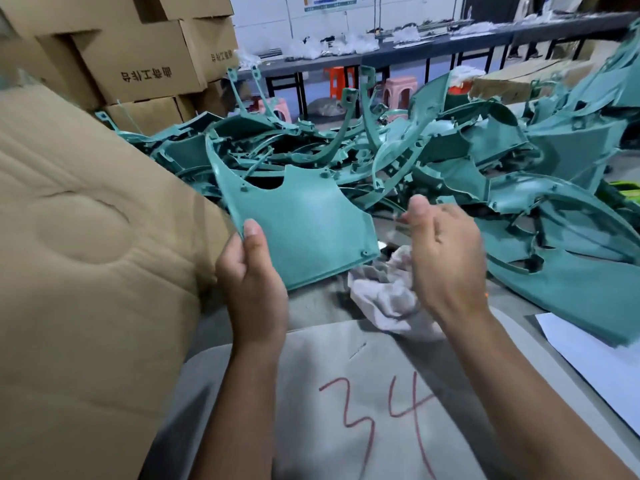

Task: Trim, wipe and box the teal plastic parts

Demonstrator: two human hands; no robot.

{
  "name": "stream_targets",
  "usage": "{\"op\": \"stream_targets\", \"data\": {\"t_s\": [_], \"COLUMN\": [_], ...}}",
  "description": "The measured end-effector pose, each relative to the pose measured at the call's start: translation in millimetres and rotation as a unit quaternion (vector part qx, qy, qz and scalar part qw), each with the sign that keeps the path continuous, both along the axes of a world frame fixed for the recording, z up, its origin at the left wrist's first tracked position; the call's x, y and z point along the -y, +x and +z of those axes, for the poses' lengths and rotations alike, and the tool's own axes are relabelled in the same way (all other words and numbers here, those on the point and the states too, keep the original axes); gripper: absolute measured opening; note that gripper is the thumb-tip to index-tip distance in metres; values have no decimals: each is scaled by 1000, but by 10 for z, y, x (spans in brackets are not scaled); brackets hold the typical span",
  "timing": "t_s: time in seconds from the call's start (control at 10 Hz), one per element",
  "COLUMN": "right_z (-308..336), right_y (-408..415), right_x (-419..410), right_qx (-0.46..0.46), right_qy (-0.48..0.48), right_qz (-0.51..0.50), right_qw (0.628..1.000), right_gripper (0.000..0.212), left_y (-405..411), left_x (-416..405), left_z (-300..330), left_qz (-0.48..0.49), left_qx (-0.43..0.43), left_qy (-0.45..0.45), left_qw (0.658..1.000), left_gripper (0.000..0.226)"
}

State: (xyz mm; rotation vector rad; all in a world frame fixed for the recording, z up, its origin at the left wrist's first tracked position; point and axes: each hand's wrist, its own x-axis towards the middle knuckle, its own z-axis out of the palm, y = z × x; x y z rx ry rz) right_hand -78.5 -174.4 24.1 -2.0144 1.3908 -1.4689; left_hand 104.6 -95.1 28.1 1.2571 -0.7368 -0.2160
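Observation:
My left hand (252,271) grips a flat teal plastic panel (304,220) by its lower left edge, thumb on its face, and holds it tilted above the table. My right hand (446,251) hovers just right of the panel, motion-blurred, with its fingers curled and the thumb pressed on top. A small pale tool (397,226) sticks out beside that thumb, too blurred to name. A crumpled white cloth (388,296) lies on the table under the right hand. Behind them spreads a big heap of teal parts (433,150).
A large brown cardboard sheet (86,254) leans at the left, with stacked cartons (138,64) behind it. A grey sheet marked "34" in red (363,410) covers the near table. White paper (595,358) lies at the right. Benches and stools stand in the background.

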Motion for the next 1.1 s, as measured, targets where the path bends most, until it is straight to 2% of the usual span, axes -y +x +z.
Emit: {"op": "stream_targets", "data": {"t_s": [0.1, 0.2, 0.3, 0.4, 0.5, 0.6, 0.7, 0.8, 0.9, 1.0, 1.1], "right_z": [267, 508, 756, 1056, 1386, 1748, 2073, 2369, 2581, 2658, 2554], "right_y": [-67, 6, 126, 398, 781, 1190, 1631, 2117, 2583, 2963, 3062], "right_x": [-50, -73, -148, -327, -541, -763, -1028, -1360, -1622, -1830, -1873], "right_qx": [126, 146, 236, 298, 344, 324, 274, 238, 216, 173, 126], "right_qy": [-48, 75, 76, 62, 111, 183, 201, 218, 199, 209, 223], "right_qz": [36, 185, 243, 253, 279, 347, 407, 449, 455, 489, 458], "right_qw": [990, 969, 938, 918, 890, 861, 848, 833, 840, 829, 851], "right_gripper": [70, 52, 43, 33, 27, 15, 13, 12, 14, 25, 33], "left_y": [-151, -248, -257, -136, 112, 476, 843, 1050, 1170, 1273, 1275], "left_x": [24, 73, 13, -218, -564, -1011, -1547, -2062, -2373, -2479, -2427], "left_z": [284, 676, 1140, 1498, 1775, 2086, 2368, 2543, 2650, 2653, 2559], "left_qz": [22, 33, 113, 185, 229, 254, 287, 339, 367, 387, 366], "left_qx": [92, 188, 263, 258, 220, 214, 207, 187, 158, 159, 149], "left_qy": [-5, 50, 125, 120, 86, 108, 175, 184, 166, 224, 296], "left_qw": [996, 980, 950, 941, 945, 937, 919, 903, 902, 880, 870], "left_gripper": [48, 55, 63, 65, 62, 60, 42, 33, 50, 45, 54]}}
